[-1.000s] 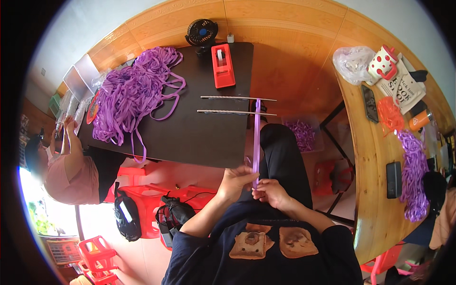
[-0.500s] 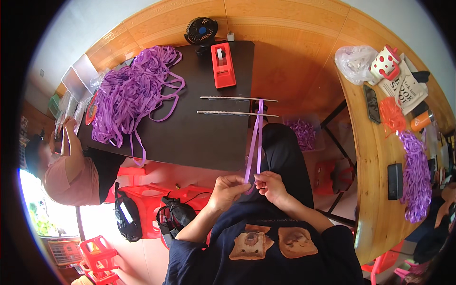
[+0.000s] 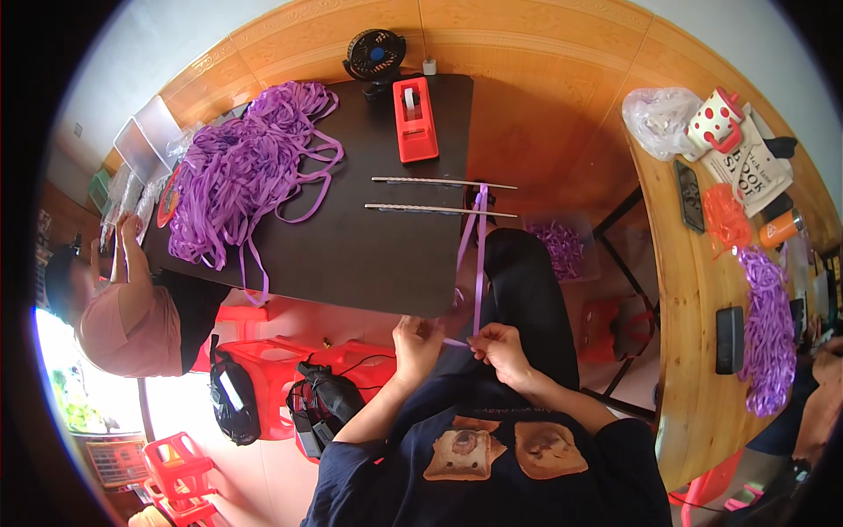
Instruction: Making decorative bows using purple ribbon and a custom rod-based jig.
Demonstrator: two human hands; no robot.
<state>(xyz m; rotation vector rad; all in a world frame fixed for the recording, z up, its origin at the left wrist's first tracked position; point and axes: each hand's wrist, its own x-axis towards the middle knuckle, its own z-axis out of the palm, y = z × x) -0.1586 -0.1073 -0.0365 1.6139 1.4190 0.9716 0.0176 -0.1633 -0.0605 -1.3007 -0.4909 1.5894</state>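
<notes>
Left hand has shifted leftward; it and right hand pinch purple ribbon, left grip half-hidden.

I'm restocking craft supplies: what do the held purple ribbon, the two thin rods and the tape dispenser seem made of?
Purple ribbon: probably synthetic, perhaps satiny, by its sheen. Thin rods: possibly metal, pale and textured, but unclear. Tape dispenser: likely smooth plastic, by its even red colour.

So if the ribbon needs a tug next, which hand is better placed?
Probably the right hand: it pinches the ribbon below a strand running up to the rods. The left hand sits off to that strand's left.
</notes>
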